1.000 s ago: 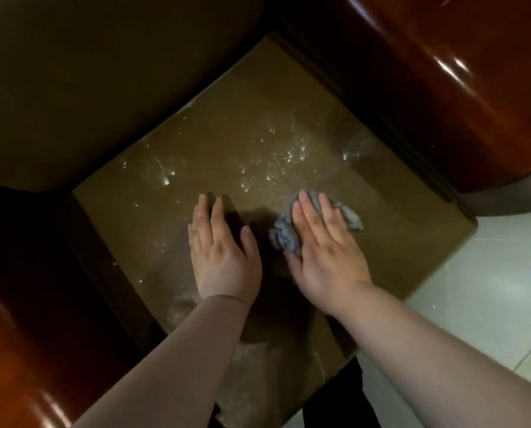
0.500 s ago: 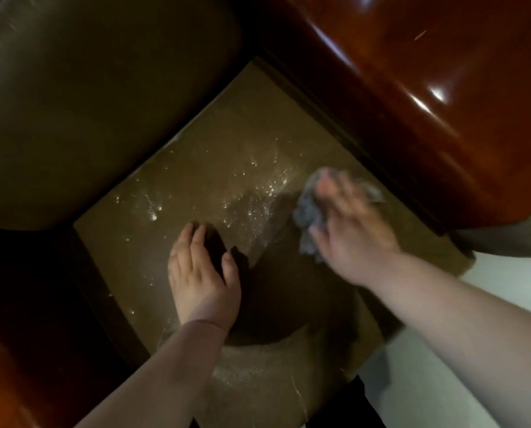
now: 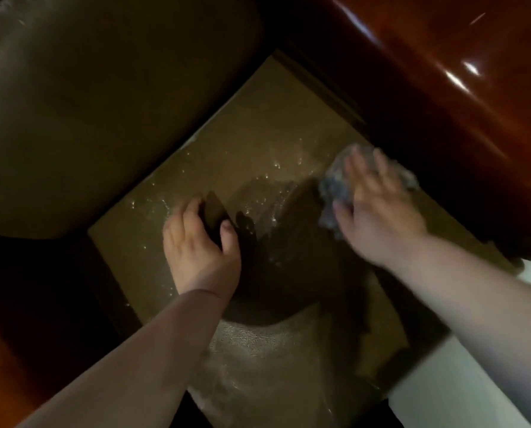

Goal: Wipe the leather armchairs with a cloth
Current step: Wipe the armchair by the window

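I look down on the brown leather seat [image 3: 258, 143] of an armchair, speckled with wet drops. My right hand [image 3: 378, 208] presses a crumpled grey cloth [image 3: 335, 180] flat against the seat near its right edge, fingers spread over the cloth; the hand is blurred. My left hand [image 3: 199, 245] rests on the middle of the seat with its fingers bent downward and its thumb out to the right, holding nothing. The dark leather backrest [image 3: 103, 97] rises at the upper left.
Glossy red-brown wooden armrests flank the seat, one [image 3: 443, 88] at the upper right close to the cloth, the other [image 3: 10, 350] at the lower left. Pale tiled floor [image 3: 443, 381] shows at the lower right beyond the seat's front edge.
My right hand has slid the cloth from the middle of the seat up and to the right, toward the right armrest. My left hand stayed in place and its fingers have bent.
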